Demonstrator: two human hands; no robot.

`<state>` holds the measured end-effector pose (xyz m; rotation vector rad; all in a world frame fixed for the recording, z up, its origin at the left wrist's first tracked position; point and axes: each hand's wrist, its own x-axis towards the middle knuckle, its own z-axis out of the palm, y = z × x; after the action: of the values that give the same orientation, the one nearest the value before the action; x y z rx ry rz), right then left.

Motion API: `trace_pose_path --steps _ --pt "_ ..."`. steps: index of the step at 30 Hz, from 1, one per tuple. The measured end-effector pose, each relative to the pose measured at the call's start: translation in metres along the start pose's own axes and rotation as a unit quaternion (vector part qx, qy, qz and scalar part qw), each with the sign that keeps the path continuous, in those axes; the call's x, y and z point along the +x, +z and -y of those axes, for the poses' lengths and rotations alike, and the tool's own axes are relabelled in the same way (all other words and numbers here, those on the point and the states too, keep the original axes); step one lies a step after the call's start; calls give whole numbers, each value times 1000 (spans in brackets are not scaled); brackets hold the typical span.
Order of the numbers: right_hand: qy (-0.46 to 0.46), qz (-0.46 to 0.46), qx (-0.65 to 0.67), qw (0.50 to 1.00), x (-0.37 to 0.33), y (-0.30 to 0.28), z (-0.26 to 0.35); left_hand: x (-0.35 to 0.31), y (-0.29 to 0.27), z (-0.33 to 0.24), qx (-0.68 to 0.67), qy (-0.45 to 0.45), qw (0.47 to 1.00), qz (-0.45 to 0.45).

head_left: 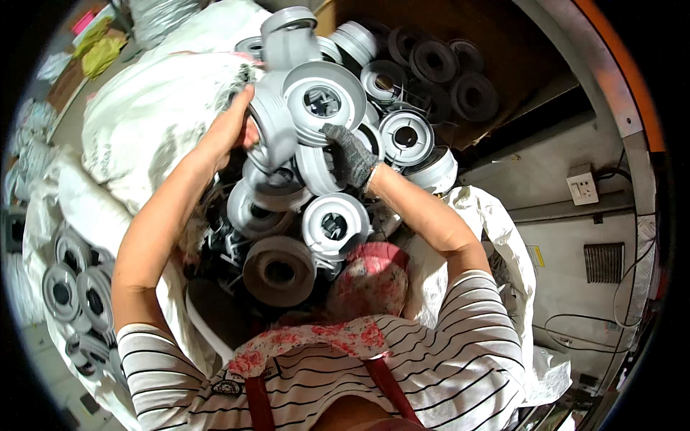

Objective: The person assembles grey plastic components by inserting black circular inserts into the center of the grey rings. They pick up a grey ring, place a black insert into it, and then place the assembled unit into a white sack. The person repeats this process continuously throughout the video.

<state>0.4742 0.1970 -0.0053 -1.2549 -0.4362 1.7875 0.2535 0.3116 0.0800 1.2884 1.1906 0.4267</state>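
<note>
Gray round parts fill the middle of the frame in a big heap. Your bare left hand grasps a blurry ribbed part at the upper middle; some of its fingers are tucked out of sight. Your right hand wears a gray glove and touches the low rim of a wide gray cup. You can't tell if it is grasping the cup, as the fingertips are hard to see.

Parts crowd close around both hands, with little room between. A white sack bulges just beside your left arm. At the upper right, black rings lie on a brown board, which runs on past them. A dark gap splits its edge from the pale wall panel. Your flowery apron hides the bottom of the heap.
</note>
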Motion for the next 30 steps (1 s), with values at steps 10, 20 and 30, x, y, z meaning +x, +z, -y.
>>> trace_pose_path --steps 10,20,30 --pt "-164 98 -399 897 -50 88 36 -298 -143 109 327 333 846 -259" --pt "-246 45 -674 695 37 374 -128 -352 -276 295 572 68 669 -470" --pt "-395 -52 -632 665 59 516 -36 -285 -472 320 553 -209 665 -457"
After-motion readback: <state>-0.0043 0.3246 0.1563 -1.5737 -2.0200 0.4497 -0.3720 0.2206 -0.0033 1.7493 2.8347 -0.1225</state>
